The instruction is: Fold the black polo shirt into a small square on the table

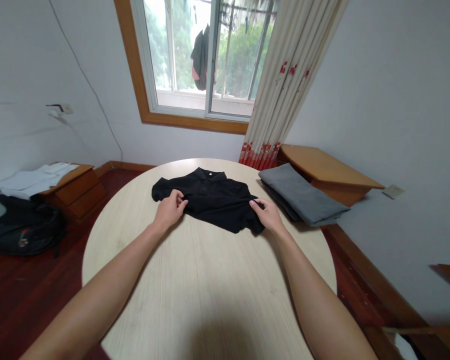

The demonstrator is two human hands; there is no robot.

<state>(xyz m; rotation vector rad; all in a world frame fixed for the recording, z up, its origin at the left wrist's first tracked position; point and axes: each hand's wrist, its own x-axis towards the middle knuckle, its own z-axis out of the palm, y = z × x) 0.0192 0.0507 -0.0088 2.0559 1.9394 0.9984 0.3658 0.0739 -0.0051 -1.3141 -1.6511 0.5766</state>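
A black polo shirt (213, 200) lies on the round pale wooden table (210, 270), its collar toward the window. Its lower part looks doubled up toward the collar, and one sleeve sticks out at the left. My left hand (170, 209) pinches the cloth near the left side of the shirt. On the right side, my right hand (267, 214) grips the shirt's edge between thumb and fingers, with a bit of black cloth hanging below it. Both hands are close to the tabletop.
Folded grey cloth (303, 192) rests at the table's right edge, with black cloth under it. Behind it stands a wooden cabinet (330, 167). A curtain (281, 85) hangs by the window. To the left are a drawer unit (78, 192) with papers and a black bag (26, 227) on the floor.
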